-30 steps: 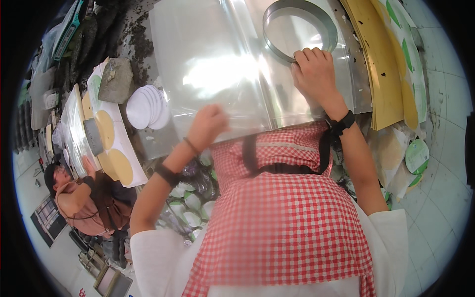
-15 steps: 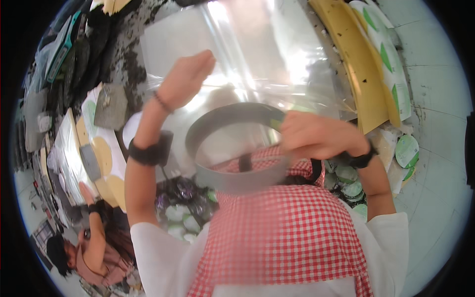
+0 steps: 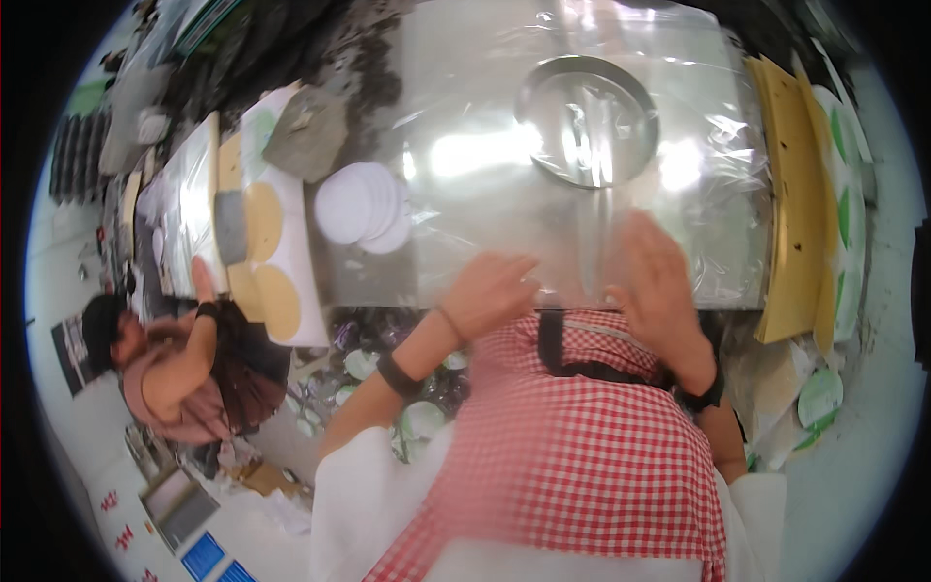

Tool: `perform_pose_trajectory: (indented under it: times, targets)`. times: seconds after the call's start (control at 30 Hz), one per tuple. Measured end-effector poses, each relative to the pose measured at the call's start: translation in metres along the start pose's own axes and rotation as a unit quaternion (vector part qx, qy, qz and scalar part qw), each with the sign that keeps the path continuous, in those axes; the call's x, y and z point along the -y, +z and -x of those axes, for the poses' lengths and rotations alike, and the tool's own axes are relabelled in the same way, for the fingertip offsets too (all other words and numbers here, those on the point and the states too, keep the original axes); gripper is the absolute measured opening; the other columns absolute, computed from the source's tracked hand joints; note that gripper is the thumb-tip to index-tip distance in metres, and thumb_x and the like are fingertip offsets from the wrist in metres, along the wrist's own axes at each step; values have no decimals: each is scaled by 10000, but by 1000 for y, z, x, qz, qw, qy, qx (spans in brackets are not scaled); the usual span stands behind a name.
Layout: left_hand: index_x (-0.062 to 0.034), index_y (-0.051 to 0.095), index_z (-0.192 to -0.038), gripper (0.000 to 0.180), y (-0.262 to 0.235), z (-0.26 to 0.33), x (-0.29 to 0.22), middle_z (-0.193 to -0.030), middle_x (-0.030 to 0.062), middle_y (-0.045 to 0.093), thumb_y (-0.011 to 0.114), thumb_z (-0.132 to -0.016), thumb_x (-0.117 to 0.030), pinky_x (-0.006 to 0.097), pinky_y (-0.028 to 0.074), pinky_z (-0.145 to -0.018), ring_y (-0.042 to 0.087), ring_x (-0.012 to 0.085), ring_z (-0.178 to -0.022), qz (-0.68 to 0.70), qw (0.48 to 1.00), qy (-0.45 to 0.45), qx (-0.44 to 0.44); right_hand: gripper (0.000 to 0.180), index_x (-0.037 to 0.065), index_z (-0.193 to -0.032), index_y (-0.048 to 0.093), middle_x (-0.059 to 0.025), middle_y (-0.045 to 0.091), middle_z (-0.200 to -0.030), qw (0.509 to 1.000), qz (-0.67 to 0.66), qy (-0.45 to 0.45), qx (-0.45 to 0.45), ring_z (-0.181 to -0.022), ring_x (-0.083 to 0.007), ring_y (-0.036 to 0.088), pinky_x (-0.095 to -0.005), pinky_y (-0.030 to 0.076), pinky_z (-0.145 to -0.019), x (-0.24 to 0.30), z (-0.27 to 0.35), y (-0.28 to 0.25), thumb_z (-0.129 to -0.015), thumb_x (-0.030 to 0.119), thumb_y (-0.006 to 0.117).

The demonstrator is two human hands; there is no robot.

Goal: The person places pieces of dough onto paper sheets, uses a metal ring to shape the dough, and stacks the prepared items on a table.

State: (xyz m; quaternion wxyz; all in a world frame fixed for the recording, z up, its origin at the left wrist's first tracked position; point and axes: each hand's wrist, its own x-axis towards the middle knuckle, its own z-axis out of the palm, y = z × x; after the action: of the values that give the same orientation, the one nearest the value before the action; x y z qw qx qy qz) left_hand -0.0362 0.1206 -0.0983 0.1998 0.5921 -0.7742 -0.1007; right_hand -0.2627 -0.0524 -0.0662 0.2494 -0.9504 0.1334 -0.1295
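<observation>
A grey metal ring [image 3: 582, 67] lies flat on a stack of clear plastic film [image 3: 465, 209] that covers the table in front of me. At the film's near edge is my left hand [image 3: 490, 294], its fingers stretched to the right and holding nothing. My right hand [image 3: 659, 286] is over the film just below the ring, open, with the fingers pointing away from me and slightly blurred. Both hands are apart from the ring. Whether the fingertips touch the film I cannot tell.
White round discs [image 3: 351, 206] are stacked left of the film, near a grey block [image 3: 306, 133]. Yellow boards [image 3: 781, 204] line the right edge. Wrapped round items [image 3: 422, 422] with green labels sit below the table edge. A co-worker [image 3: 184, 373] is at the left.
The ring, gripped by my right hand before, now lies on the film, let go. My left hand has come down from above the film toward its near edge. The view has shifted.
</observation>
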Motion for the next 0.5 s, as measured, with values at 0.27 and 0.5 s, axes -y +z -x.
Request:
perform_pose_trajectory:
  times: [0.27, 0.5]
  targets:
    - [59, 675, -1108, 306, 17, 133, 142, -1173, 213, 662, 688, -875, -139, 391, 469, -991, 632, 320, -1093, -144, 756, -528, -358, 293, 33, -1100, 660, -153, 681, -1069, 988, -12, 81, 133, -983, -337, 636, -415, 482, -875, -114, -57, -126, -897, 244, 651]
    - [16, 677, -1024, 190, 15, 90, 142, -1027, 148, 683, 677, -887, -115, 364, 497, -911, 642, 272, -974, -98, 700, -591, -389, 453, 25, -1235, 579, -151, 609, -1232, 978, 183, 49, -90, -1141, -317, 562, -398, 468, -953, -275, -240, -103, -915, 344, 609]
